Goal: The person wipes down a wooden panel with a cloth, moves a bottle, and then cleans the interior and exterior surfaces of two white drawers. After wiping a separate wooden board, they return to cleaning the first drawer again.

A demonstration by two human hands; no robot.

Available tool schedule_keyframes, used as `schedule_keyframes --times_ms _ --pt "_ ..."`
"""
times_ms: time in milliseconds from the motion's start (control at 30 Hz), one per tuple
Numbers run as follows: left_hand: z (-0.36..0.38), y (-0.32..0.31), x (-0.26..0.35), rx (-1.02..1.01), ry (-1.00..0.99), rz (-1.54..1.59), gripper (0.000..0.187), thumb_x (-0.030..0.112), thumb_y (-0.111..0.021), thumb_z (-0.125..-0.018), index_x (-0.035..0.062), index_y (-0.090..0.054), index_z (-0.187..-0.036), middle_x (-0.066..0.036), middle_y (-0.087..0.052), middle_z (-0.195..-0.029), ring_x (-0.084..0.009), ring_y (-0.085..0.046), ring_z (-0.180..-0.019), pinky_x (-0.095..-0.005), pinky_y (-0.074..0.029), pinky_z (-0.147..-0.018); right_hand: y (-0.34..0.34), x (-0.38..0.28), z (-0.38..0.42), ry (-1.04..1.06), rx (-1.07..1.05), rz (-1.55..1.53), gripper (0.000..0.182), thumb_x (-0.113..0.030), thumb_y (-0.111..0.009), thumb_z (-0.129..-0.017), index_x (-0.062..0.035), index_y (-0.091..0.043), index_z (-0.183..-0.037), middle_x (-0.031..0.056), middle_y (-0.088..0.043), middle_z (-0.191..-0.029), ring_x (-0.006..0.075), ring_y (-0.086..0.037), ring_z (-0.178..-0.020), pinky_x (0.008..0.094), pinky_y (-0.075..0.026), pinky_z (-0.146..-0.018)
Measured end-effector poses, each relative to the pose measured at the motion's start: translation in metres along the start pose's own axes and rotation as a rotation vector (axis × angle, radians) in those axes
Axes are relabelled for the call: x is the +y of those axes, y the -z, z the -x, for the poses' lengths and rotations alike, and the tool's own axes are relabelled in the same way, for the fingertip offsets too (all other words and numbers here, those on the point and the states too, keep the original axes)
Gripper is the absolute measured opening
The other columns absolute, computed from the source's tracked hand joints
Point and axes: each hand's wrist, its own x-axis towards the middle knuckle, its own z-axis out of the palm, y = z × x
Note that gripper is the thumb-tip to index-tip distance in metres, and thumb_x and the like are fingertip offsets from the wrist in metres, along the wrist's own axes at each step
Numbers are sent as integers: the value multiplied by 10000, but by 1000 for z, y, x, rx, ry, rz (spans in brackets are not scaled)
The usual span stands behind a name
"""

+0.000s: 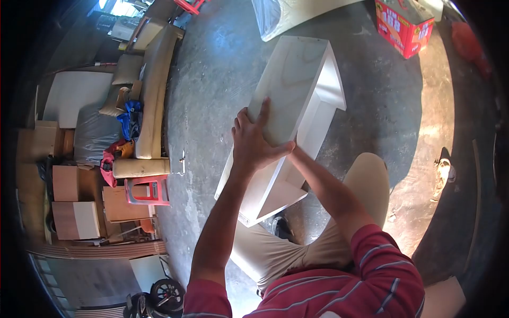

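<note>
A long, pale wooden box frame (290,79) stands on the concrete floor in front of me, its near end between my legs. It has a smooth top panel and an open right side, where inner faces and an end board show. My left hand (252,139) spans the top panel. Its index finger stretches along the surface, other fingers reach the left edge, and the thumb lies at the right edge. My right hand (297,153) goes in at the open side, under the panel edge; only the wrist area shows and its fingers are hidden.
A red printed carton (404,29) and a plastic-wrapped pale piece (289,18) lie beyond the box. At left are a tan sofa (156,90), a red stool (148,191) and stacked boards (77,220). A motorcycle wheel (167,296) shows lower left.
</note>
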Motion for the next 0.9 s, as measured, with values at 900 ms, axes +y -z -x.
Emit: schedule_keyframes --times_ms 900 --pt "-40 -11 -138 -180 1 624 975 405 -659 -541 104 -282 -1388 -125 -416 -1077 -251 -437 -1039 -361 -392 -888 -71 -21 -79 977 -103 2030 397 -235 -600 -763 -153 -516 -1141 4 -430 -1143 194 -438 -954 293 -431 -757"
